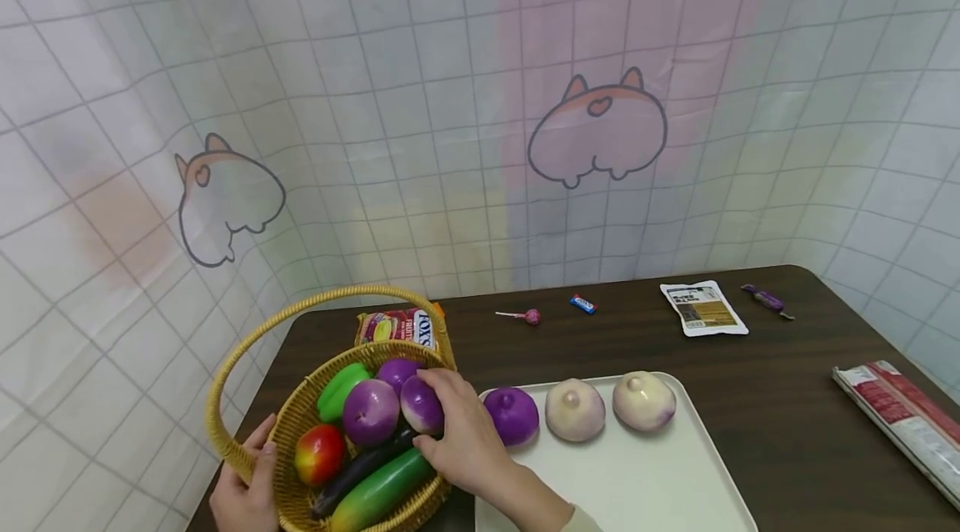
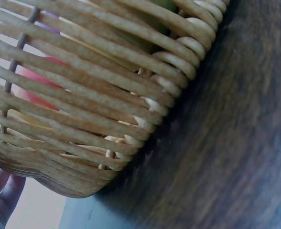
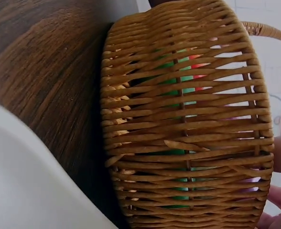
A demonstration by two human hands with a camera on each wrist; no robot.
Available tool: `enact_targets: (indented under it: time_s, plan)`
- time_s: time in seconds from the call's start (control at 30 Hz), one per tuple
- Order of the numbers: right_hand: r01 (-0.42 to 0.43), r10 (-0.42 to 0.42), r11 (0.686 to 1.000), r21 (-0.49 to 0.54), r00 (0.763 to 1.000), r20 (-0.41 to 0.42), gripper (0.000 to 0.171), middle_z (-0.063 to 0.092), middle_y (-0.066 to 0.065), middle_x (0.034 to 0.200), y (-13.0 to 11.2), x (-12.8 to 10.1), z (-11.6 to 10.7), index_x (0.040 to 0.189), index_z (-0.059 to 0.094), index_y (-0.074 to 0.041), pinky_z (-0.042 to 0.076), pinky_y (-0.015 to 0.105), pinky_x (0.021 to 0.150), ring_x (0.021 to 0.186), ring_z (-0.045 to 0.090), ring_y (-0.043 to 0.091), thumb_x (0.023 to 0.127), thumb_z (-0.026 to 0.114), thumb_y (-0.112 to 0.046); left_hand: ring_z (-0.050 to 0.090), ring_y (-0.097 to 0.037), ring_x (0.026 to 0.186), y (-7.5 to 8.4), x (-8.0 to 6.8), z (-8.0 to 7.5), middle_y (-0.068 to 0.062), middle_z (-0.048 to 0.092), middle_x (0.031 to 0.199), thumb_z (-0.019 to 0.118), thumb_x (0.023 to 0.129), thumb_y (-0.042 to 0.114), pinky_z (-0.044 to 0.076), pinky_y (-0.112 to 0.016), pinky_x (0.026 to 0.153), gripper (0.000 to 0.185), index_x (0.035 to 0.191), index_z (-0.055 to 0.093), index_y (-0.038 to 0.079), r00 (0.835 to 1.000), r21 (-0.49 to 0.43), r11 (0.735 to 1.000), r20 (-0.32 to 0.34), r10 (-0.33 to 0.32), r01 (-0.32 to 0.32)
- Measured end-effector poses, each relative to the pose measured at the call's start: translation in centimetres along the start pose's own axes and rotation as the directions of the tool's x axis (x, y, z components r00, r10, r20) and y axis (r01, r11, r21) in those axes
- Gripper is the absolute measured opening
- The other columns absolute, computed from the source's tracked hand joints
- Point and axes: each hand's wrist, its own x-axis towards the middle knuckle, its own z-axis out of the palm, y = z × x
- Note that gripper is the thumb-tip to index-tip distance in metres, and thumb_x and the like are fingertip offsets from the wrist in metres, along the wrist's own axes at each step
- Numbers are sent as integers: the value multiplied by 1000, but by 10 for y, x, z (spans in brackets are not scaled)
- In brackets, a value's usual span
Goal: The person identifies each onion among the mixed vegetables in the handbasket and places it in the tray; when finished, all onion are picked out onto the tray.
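A wicker basket (image 1: 300, 411) with a tall handle stands at the table's front left, full of toy produce: purple onions (image 1: 371, 411), a green pepper (image 1: 341, 388), a red apple (image 1: 320, 454), a dark eggplant (image 1: 360, 469) and a green cucumber (image 1: 382, 489). My right hand (image 1: 461, 432) reaches into the basket and grips a purple-and-white onion (image 1: 420, 404). My left hand (image 1: 247, 486) holds the basket's near rim. Both wrist views show the basket's woven wall (image 2: 92, 95) (image 3: 188, 119) up close. A white tray (image 1: 622, 474) carries one purple onion (image 1: 512, 415) and two pale ones (image 1: 574, 409).
On the dark wooden table (image 1: 787, 415) lie a snack bag (image 1: 397, 328) behind the basket, a lollipop (image 1: 525, 316), a small blue candy (image 1: 582, 303), a white pouch (image 1: 702, 308), a purple candy (image 1: 765, 299) and a red-and-white packet (image 1: 903, 424) at the right edge. A checked curtain hangs behind.
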Motion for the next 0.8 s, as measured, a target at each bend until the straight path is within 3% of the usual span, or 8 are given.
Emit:
enact_targets:
  time_s: [0.13,0.27,0.53,0.73,0.8]
  plan:
    - [-23,22,997,80,1000,11,78,48,-2,139,-1,2,0,143,47,-19,43,47,100,127,47,22,73,83,-14,33,-9,45,-2,0,0,32,63,107,62,97,32,32,-21,47,32,88,64,1,1000,-14,1000,3,16,-16]
    - [-36,34,994,107,999,20,76,48,-1,139,-1,2,1,141,49,-20,44,47,99,126,46,21,73,83,-15,32,-11,48,-2,-1,0,29,64,109,61,97,31,31,-21,51,32,87,63,0,1000,-7,1000,4,30,-30]
    - [28,-27,999,-16,997,72,77,49,-5,140,3,-1,4,141,50,-23,38,48,103,125,45,17,71,83,-19,40,-8,62,-3,0,0,26,66,112,61,97,32,33,-15,65,33,86,62,0,999,13,999,-9,35,-35]
    - [61,-54,997,-42,989,136,79,45,0,146,4,-2,2,143,48,-22,33,52,108,132,42,22,72,83,-21,36,-10,58,-3,-1,0,29,64,111,61,98,31,32,-15,65,32,86,61,1,999,18,999,-8,42,-42]
    - [69,-62,997,-45,988,145,78,45,0,147,4,-2,1,143,47,-22,33,53,108,132,42,23,73,82,-20,40,-7,62,-2,-1,0,27,65,112,60,98,31,33,-15,66,33,86,61,0,999,19,999,-9,45,-45]
